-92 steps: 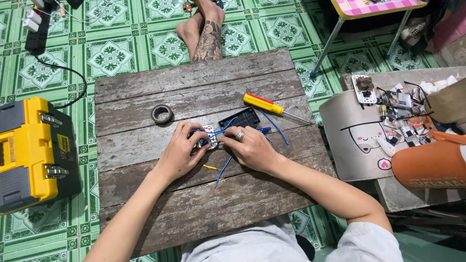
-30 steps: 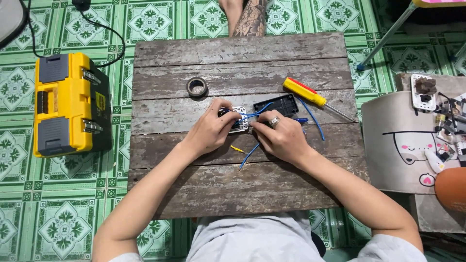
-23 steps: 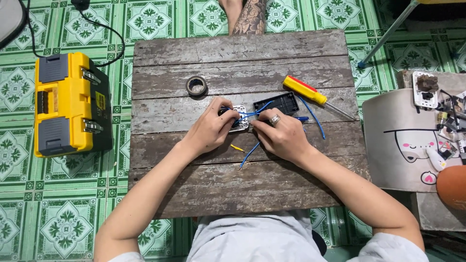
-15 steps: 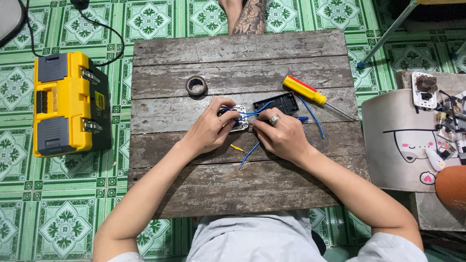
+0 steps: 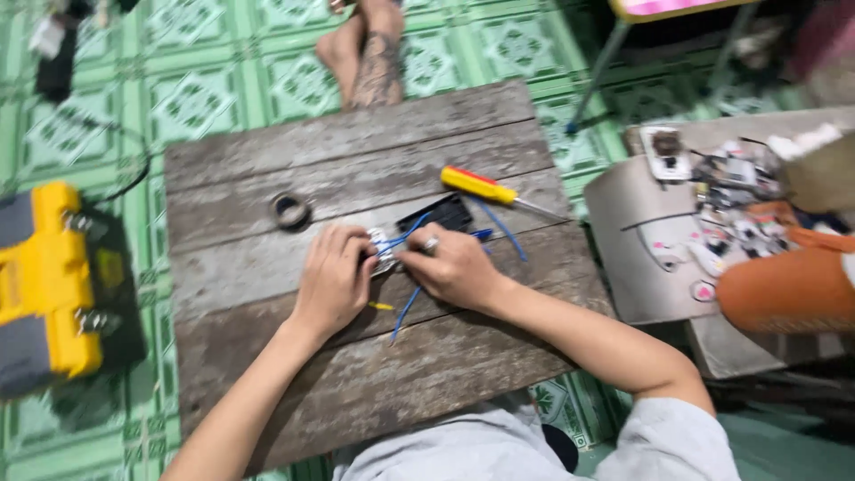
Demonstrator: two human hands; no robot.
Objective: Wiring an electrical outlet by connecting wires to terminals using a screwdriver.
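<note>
Both my hands meet at the middle of a weathered wooden board (image 5: pixel 374 160). My left hand (image 5: pixel 334 278) grips a small white and grey electrical part (image 5: pixel 383 249). My right hand (image 5: pixel 450 267), with a ring on one finger, pinches the same part from the right. Blue wires (image 5: pixel 405 307) run out from under my hands, one toward me and one (image 5: pixel 503 227) away to the right. A short yellow wire end (image 5: pixel 381 306) lies beside my left hand. A black rectangular piece (image 5: pixel 438 214) lies just beyond my right hand.
A yellow and red screwdriver (image 5: pixel 485 189) lies on the board at the right, a roll of black tape (image 5: pixel 290 210) at the left. A yellow toolbox (image 5: pixel 44 285) stands on the green tiled floor. Another person's foot (image 5: pixel 370 58) rests beyond the board. Small parts clutter a grey surface (image 5: pixel 641 267) at the right.
The view has swung and blurred, so the board now sits tilted and further left. My hands stay together on the small part.
</note>
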